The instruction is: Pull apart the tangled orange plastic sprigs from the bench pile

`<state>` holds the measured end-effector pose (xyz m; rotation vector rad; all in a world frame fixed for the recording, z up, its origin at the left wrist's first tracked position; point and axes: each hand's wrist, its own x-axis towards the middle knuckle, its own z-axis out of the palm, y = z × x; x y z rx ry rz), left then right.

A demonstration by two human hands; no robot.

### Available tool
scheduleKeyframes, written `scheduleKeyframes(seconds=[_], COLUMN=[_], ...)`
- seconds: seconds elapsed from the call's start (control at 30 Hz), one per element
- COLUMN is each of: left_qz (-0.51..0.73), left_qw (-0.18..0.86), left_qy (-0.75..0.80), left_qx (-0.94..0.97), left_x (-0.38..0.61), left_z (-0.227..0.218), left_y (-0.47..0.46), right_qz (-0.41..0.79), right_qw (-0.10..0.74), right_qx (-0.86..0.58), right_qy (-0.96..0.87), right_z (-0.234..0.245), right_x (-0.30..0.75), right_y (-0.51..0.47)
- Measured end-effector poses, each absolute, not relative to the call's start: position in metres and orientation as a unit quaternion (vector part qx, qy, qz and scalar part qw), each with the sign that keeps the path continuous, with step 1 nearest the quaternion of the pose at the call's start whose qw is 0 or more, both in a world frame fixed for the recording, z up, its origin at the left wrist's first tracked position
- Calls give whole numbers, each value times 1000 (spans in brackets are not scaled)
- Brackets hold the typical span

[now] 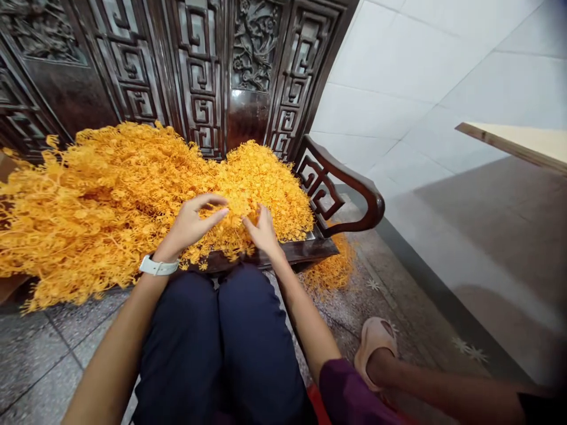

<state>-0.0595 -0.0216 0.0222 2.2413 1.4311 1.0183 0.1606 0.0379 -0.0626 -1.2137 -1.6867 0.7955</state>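
In front of my knees, my left hand [195, 223], with a white watch band [158, 265] on its wrist, is curled with thumb and fingertips close together on a yellow plastic flower piece [238, 205]. Facing it from the right is my right hand [262, 229], thumb and fingers apart, the thumb tip near the same piece. The piece blends into the pile behind, so its outline is hard to make out. Both hands are above the front edge of a large heap of yellow plastic flowers [124, 183].
The heap lies on a dark carved wooden bench [250, 115] with a curved armrest [354, 183] at right. More yellow pieces [332, 265] lie on the floor below it. Another person's foot in a beige shoe [376, 348] is at lower right. A board edge [509, 141] juts in at right.
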Motion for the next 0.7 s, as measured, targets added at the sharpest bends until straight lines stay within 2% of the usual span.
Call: scheduleKeyframes(seconds=[0.03,0.1,0.17,0.23,0.47,0.6,0.7], left_qz=[365,304,221,203,400,459,483], left_qw=[121,99,109,108,59,15,-25], left_qy=[542,589,590,586,637,666,734], left_qx=[747,742,769,777,656,588,477], left_x=[-66,-72,-72,-71,-89,-115,-148], left_z=[12,-12,-32,-43,-25,-3,23], left_y=[-20,-15,-11,-11,-23,-23,-25], right_qz=[347,392,415,425,449,570,572], right_qw=[423,407,417,448,589,671,728], right_qx=[-484,-454,-426,-411,-412,-316,-273], right_qy=[-683,-689,-687,-671,-530,-353,-261], right_z=[-72,-83,-83,-76,-39,-21,-10], right_x=[155,144,137,137,172,200,233], right_y=[42,42,37,32,22,19,17])
